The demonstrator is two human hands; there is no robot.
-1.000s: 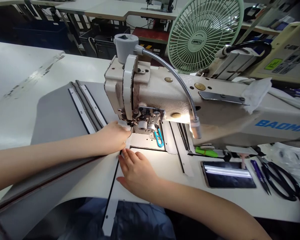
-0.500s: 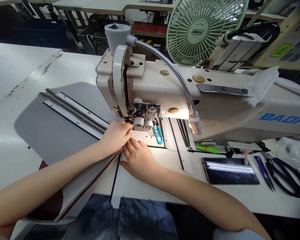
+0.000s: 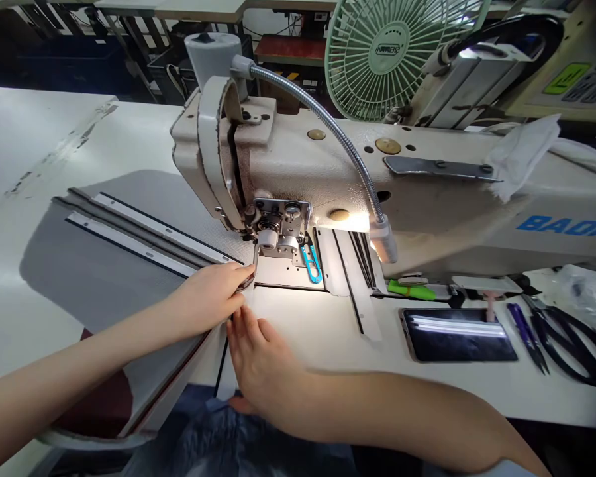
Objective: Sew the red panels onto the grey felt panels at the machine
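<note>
In the head view, my left hand [image 3: 211, 297] is closed on the edge of a grey fabric panel [image 3: 114, 278], just in front of the sewing machine's needle area [image 3: 251, 238]. Two white strips [image 3: 129, 244] with black edging and small slots lie across the panel, either side of a dark grey folded band. Below it, my right hand [image 3: 265, 374] has its fingers close together on a black-edged white strip [image 3: 227, 374] that hangs toward my lap. Its thumb is low beside the strip's end. The fingertips of both hands nearly meet, partly hiding the panel edge.
The sewing machine [image 3: 298, 152] with its bendable lamp [image 3: 385, 242] stands ahead. Blue thread snips [image 3: 310, 262] lie by its plate. More strips [image 3: 355, 285], a phone [image 3: 457, 336], purple tweezers [image 3: 526, 338] and black scissors [image 3: 571, 344] lie rightward. A green fan [image 3: 387, 56] is behind.
Both hands have drawn back from the needle area toward me and slightly left, the right one further. The panel and its strips have shifted a little left. More of the machine plate shows.
</note>
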